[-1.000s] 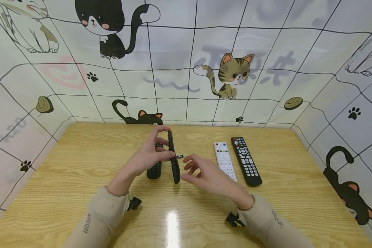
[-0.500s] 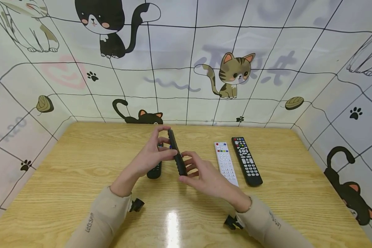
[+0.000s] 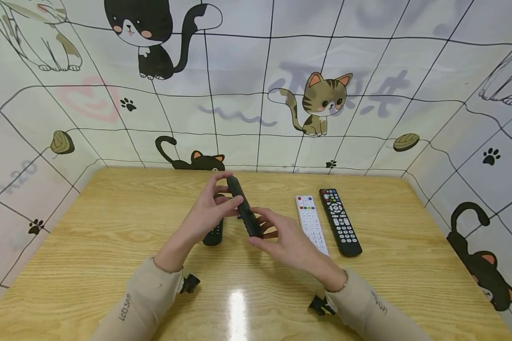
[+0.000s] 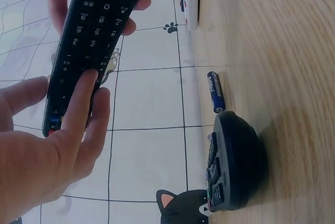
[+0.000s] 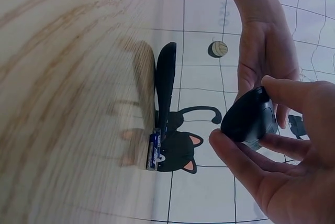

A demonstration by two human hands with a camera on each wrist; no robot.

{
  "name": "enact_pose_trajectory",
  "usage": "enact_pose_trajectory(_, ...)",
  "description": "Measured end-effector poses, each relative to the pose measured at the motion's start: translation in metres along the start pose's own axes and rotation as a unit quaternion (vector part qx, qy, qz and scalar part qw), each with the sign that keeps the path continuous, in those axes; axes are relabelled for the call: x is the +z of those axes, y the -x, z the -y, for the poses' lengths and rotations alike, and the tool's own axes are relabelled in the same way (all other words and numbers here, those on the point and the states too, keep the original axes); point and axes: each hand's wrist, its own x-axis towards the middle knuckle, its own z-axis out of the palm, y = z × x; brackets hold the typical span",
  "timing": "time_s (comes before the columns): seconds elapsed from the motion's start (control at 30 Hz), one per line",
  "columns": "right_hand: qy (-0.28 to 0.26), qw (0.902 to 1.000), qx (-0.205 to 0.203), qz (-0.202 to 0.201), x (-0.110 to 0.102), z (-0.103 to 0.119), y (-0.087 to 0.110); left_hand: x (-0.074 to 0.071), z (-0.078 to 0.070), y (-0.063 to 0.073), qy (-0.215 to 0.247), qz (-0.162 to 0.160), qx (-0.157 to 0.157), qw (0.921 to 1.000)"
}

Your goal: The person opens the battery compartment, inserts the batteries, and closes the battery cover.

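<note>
Both hands hold a black remote control [image 3: 248, 215] slantwise above the table, its plain back towards the head camera. My left hand [image 3: 204, 215] grips the far end between thumb and fingers. At the near end, my right hand [image 3: 286, 240] pinches it with thumb and fingertips. The left wrist view shows the button side of this remote [image 4: 97, 33], with left fingers lying across the keys. A second black remote [image 3: 213, 235] lies on the table behind the left hand, partly covered by it. Close to that one is a blue battery [image 4: 215, 92], mostly hidden in the head view.
A white remote [image 3: 310, 222] and a longer black remote [image 3: 340, 222] lie side by side to the right, the white one partly behind the right hand. The wooden table [image 3: 111, 227] meets a cat-patterned wall covering [image 3: 243, 109] at the back and sides.
My right hand has moved left and taken hold of the remote's near end. The remote has tilted, its near end swinging right and its back turning upward. The battery is now mostly covered.
</note>
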Motion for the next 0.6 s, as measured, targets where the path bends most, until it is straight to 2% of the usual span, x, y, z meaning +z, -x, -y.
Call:
enact_pose_trajectory(0.23,0.018,0.9996,-0.013,-0.018,0.0013,-0.0018,0.0,0.0019,0.0029,-0.0001,0.002,-0.015,0.01,0.9998)
enact_pose_trajectory(0.43,0.003,0.9997,-0.014,-0.022,-0.0001,-0.0016,-0.0014,0.0047,0.0036,0.0003,-0.004,-0.016,0.027,0.9995)
enact_pose_trajectory(0.6,-0.017,0.9998,0.005,-0.013,-0.0012,-0.0015,-0.0017,0.0079,0.0056,0.001,-0.008,-0.011,0.02,0.9997)
